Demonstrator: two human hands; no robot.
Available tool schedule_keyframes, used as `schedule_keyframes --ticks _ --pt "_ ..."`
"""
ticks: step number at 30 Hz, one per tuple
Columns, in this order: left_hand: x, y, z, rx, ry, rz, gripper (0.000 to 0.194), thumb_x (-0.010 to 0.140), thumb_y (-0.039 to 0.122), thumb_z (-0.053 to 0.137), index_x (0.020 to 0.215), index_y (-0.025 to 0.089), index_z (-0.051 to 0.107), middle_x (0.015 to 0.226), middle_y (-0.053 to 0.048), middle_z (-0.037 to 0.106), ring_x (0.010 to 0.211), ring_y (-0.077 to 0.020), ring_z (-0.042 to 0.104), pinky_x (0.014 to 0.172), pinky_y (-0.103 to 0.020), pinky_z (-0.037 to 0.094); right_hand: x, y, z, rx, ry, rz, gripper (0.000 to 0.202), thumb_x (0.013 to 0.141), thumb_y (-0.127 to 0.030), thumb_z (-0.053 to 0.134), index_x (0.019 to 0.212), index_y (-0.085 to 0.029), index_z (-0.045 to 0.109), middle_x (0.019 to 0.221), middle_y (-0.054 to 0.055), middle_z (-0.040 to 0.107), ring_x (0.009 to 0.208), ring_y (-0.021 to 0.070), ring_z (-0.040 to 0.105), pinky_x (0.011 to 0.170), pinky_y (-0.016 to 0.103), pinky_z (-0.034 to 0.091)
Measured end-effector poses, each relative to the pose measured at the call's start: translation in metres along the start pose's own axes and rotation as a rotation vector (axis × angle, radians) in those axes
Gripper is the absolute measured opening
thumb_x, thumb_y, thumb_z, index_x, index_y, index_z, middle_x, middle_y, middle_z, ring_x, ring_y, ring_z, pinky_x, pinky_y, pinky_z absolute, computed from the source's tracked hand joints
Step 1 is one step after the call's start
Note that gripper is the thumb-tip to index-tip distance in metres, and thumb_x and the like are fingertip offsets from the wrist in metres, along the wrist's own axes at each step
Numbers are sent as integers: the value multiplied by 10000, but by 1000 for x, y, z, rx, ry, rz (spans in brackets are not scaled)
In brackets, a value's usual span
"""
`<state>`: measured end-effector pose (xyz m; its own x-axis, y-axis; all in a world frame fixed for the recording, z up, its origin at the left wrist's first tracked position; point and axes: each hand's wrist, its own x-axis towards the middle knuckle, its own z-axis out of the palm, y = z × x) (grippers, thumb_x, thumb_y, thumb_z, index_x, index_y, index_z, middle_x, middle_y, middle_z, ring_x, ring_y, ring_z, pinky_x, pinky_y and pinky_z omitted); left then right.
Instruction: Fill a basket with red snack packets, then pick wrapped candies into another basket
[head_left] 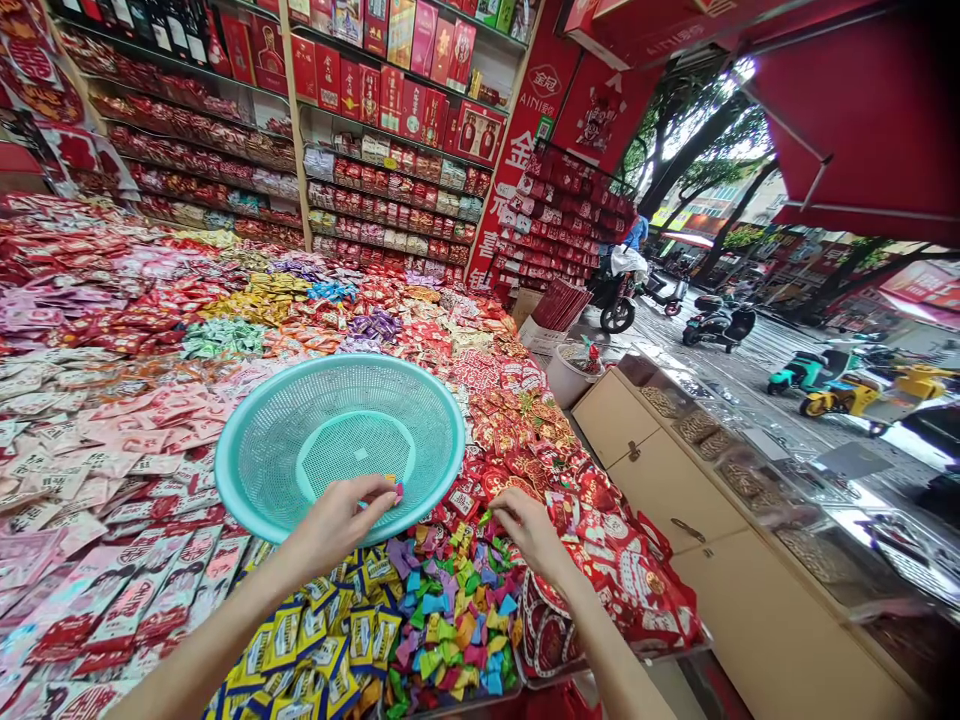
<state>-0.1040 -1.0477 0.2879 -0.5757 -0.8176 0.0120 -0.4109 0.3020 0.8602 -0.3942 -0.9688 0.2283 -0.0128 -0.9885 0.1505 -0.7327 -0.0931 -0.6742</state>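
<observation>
A round turquoise plastic basket [255, 430] with a mesh wall rests on the heaped sweets; its inside shows only the bare floor. My left hand [351, 512] is over the basket's near rim, thumb and fingers pinched on small wrapped candies, of which orange and pink bits show. My right hand [525, 525] hovers above a pile of small bright wrapped candies [457, 620], its fingertips closed on a green wrapped candy [485, 517]. Left of that pile lie yellow-and-blue packets [322, 640]. Red packets [600, 540] lie to the right, close to my right hand.
Pink and white packets [150, 570] spread across the left. Shelves [390, 130] of boxes and packets stand at the back. To the right are a beige cabinet [675, 490] with covered bins on top, a white bucket [566, 375], and a street with parked scooters [720, 322].
</observation>
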Motion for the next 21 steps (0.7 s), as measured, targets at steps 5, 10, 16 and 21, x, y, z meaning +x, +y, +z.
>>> schedule_keyframes --ticks 5,10,16,21 --pt "-8 16 41 -601 -72 -186 410 816 504 560 1034 170 658 1001 -91 691 943 -232 625 804 -325 487 0 -56 -18 461 36 -31 148 851 -339 582 874 -224 673 851 30 596 749 146 566 664 281 476" --pt "-17 34 68 -1300 -302 -387 340 841 438 587 1051 179 650 1042 -100 664 939 -220 654 843 -351 495 -7 -90 -18 735 37 -124 87 804 -300 664 850 -240 706 873 32 607 841 148 589 735 275 494" --pt "-23 50 64 -1174 -199 -331 283 756 325 726 1000 184 700 802 -24 643 757 -115 602 723 -249 517 -14 -97 -18 769 -28 -189 110 817 -231 653 885 -278 725 896 32 615 857 146 593 763 282 495" --pt "-27 50 65 -1037 -88 -269 327 726 398 735 985 200 708 856 -48 696 800 -152 637 740 -259 517 -14 -91 -18 783 1 -166 87 807 -257 666 866 -281 726 925 40 632 882 160 597 757 288 501"
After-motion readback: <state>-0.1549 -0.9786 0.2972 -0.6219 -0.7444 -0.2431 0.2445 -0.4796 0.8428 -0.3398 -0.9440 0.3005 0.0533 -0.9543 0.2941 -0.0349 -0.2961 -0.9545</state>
